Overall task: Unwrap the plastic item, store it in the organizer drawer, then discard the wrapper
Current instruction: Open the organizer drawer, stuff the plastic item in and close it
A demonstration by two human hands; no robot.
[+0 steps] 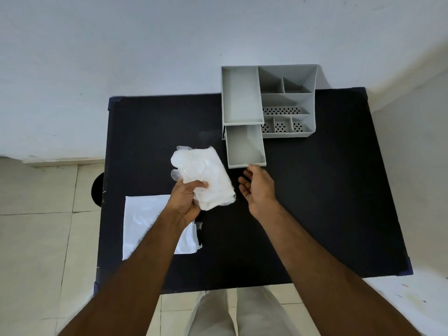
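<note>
One head view is all I get. My left hand [188, 200] pinches a crumpled wad of thin translucent plastic [203, 177] above the black table [315, 202], near the pulled-out organizer drawer [244, 145]. My right hand [257, 187] hangs open and empty, just beside the drawer front. I judge the wad light, soft and springy; possibly gloves. I would cup it whole. A flat wrapper [145, 221] lies on the table.
</note>
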